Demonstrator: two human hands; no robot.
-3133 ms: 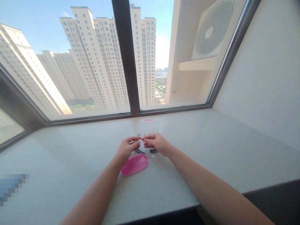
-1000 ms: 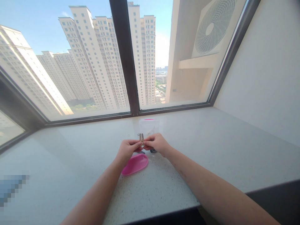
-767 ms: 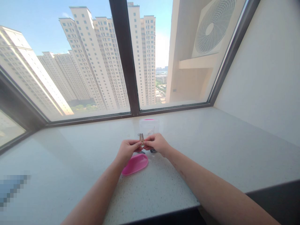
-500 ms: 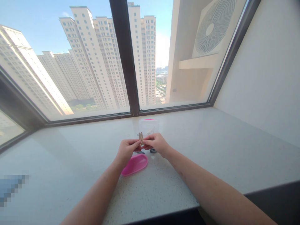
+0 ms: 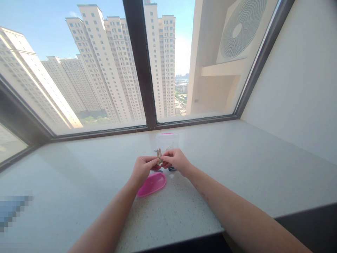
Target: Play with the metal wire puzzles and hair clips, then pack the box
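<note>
My left hand (image 5: pixel 142 168) and my right hand (image 5: pixel 176 161) meet fingertip to fingertip above the pale stone sill (image 5: pixel 237 165). Both pinch small metal hair clips (image 5: pixel 158 155) held upright and side by side between them. A pink oval lid (image 5: pixel 152 184) lies flat on the sill just below my left hand. Behind the hands stands a small clear plastic container (image 5: pixel 167 141) with a pink base and some small pieces inside. A dark clip (image 5: pixel 172 169) lies on the sill under my right hand, partly hidden.
The wide window (image 5: pixel 105 70) with a dark central frame bar (image 5: pixel 139 63) runs along the back of the sill. A white wall (image 5: pixel 297 80) closes the right side. The sill's front edge (image 5: pixel 302 211) drops off at lower right.
About three seconds ago each hand held its clip a little apart; now the clips are pressed together side by side. Since one second ago the hands have hardly moved.
</note>
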